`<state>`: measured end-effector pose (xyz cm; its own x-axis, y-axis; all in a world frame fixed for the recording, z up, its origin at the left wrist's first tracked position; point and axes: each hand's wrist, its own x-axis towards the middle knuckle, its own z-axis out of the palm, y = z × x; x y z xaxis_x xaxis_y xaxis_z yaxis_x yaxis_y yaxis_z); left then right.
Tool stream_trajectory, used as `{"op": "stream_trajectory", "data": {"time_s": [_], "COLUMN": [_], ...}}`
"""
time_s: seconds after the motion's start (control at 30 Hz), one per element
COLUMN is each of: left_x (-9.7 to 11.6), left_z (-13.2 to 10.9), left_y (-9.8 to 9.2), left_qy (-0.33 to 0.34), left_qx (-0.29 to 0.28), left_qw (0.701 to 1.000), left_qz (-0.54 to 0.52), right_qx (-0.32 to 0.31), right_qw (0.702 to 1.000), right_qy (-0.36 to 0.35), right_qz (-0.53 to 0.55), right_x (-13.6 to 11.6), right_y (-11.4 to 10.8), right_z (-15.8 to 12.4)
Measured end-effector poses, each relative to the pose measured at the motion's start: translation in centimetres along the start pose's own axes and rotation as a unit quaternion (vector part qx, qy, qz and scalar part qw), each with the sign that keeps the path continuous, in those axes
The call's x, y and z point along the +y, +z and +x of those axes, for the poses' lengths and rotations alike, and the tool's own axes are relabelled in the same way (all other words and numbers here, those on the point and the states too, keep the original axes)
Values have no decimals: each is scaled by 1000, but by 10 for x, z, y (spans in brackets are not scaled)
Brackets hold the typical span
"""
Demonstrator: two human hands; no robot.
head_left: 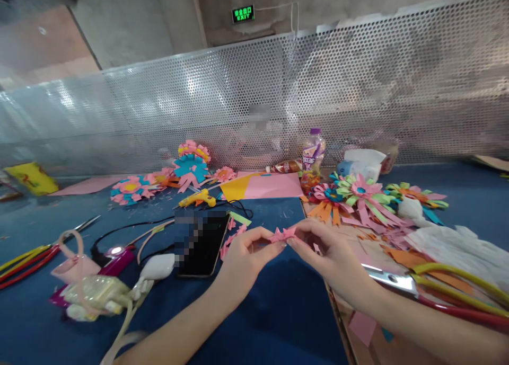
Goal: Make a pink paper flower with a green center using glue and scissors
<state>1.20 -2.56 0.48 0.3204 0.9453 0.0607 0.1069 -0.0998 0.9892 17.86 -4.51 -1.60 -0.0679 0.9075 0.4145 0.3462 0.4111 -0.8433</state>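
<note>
A small pink paper piece with cut fringes is held between both hands above the blue table. My left hand pinches its left end with thumb and fingers. My right hand pinches its right end. Just left of the hands lies a black phone. To the right, finished paper flowers lie on a brown cardboard sheet.
A yellow glue gun and pink and yellow paper sheets lie behind. More paper flowers sit at back left. Scissors, coloured sticks, a drink bottle and white tissue are at right. A charger and cables lie at left. A perforated metal screen stands behind the table.
</note>
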Motion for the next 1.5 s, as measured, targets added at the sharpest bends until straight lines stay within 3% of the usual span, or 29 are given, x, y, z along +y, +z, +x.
{"op": "stream_trajectory", "data": {"time_s": [0.23, 0.73, 0.87, 0.93, 1.03, 1.1, 1.17, 1.33, 1.43, 1.5], "left_x": [0, -2, 2, 4, 3, -2, -9, -19, -15, -10], "left_z": [-1, -2, -7, -11, -17, -20, -23, -32, -32, -31], "left_y": [-1, 0, 0, -3, -7, -10, -11, -11, -13, -15], "left_qy": [46, 84, 121, 169, 318, 428, 498, 528, 545, 557], "left_qx": [-23, -47, -45, -47, -62, -60, -44, -50, -57, -90], "left_qw": [999, 994, 987, 975, 931, 890, 860, 839, 822, 805], "left_qz": [17, 43, 94, 139, 169, 143, 105, 123, 155, 181], "right_qx": [-10, -7, -5, -4, 2, -15, -49, -70, -70, -59], "right_qw": [999, 998, 995, 989, 967, 951, 938, 901, 902, 901], "right_qy": [-44, -54, -97, -147, -245, -292, -323, -411, -397, -395], "right_qz": [30, 43, 10, -19, -66, -96, -116, -124, -155, -171], "right_x": [0, -4, -7, -12, -28, -41, -53, -61, -57, -56], "right_y": [-1, -2, -4, -5, -9, -12, -17, -22, -22, -21], "right_z": [-1, -5, -6, -8, -13, -19, -25, -30, -28, -28]}}
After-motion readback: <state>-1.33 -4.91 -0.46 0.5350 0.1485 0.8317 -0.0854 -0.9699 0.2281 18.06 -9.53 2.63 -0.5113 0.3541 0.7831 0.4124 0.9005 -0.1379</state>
